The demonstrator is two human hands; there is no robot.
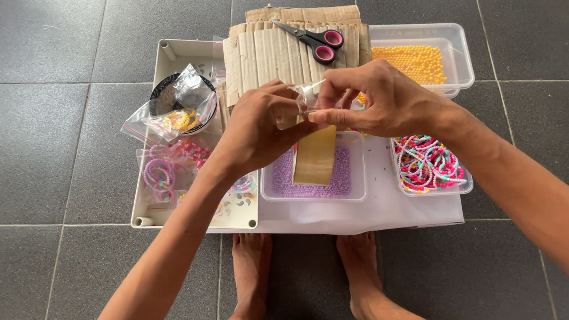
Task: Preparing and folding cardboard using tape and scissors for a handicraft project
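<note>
My left hand [256, 131] and my right hand [374, 99] meet above the tubs and pinch a small clear plastic bag [308, 94] between their fingertips. A brown strip of tape or card [315, 157] hangs down below the hands, over a clear tub of small purple beads [347, 185]. Which hand holds the strip is hidden. Both hands have their fingers closed on the bag.
A stack of cardboard pieces [273, 51] carries pink-handled scissors [314, 40]. A tub of yellow beads [417, 59] and a tub of beaded bracelets [429, 165] stand at right. A white tray [164, 56] at left holds bagged bracelets [173, 107]. My bare feet [252, 272] rest on the grey tiles.
</note>
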